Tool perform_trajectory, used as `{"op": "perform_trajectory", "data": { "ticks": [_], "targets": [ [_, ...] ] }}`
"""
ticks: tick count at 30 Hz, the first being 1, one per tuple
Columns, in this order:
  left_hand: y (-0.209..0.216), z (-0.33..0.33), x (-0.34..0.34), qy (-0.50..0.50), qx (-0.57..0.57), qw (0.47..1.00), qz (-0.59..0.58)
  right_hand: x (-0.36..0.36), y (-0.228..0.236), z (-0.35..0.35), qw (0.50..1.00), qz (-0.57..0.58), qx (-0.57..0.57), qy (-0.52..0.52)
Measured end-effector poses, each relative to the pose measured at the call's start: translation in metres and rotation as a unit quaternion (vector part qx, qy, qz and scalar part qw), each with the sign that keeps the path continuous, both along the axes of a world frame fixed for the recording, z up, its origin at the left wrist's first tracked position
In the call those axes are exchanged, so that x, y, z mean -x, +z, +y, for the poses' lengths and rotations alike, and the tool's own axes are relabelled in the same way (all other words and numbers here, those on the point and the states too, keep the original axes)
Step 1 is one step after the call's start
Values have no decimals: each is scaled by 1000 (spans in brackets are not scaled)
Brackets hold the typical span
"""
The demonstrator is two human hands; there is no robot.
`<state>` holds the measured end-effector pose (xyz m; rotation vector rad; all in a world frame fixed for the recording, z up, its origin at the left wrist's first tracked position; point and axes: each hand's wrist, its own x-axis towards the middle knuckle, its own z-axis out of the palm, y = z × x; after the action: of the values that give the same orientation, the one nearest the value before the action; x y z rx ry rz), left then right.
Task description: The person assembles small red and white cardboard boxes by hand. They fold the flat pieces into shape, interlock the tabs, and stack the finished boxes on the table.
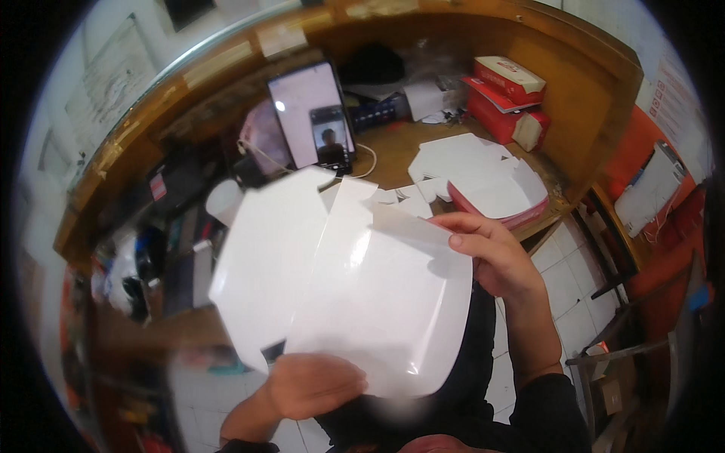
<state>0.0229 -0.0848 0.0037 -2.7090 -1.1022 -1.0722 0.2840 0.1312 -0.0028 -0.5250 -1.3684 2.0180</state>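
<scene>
The left hand (313,386) grips the lower edge of a creased white card sheet (347,287); the right hand (491,253) pinches the sheet's right edge between thumb and fingers; the sheet is held over the person's lap, before a wooden desk (393,149); a partly folded, red-sided card (483,172) lies there, right of a propped screen (300,113).

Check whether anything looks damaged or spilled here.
Pale, uneven patches mark the wooden desk's upper rim, looking like old tape or wear. No spill stands out, and the white cardboard shows no obvious tear.
</scene>
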Motion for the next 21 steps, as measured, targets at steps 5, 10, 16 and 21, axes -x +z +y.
{"op": "perform_trajectory", "data": {
  "ticks": [5, 10, 16, 21],
  "targets": [
    [6, 51, 2, 247, -94, 961, 86, -27, -13, 31, 989, 83, 26, -124],
    [14, 157, -51, 119, 25, 989, -88, -75, -18, 91, 932, 152, -53, -325],
    [-39, 269, -106, 73, -21, 996, 53, -129, -39, 150, 916, 123, -96, -369],
    [-49, 282, -131, 65, -23, 997, 42, -164, -50, 172, 907, -45, -150, -391]
  ]
}}
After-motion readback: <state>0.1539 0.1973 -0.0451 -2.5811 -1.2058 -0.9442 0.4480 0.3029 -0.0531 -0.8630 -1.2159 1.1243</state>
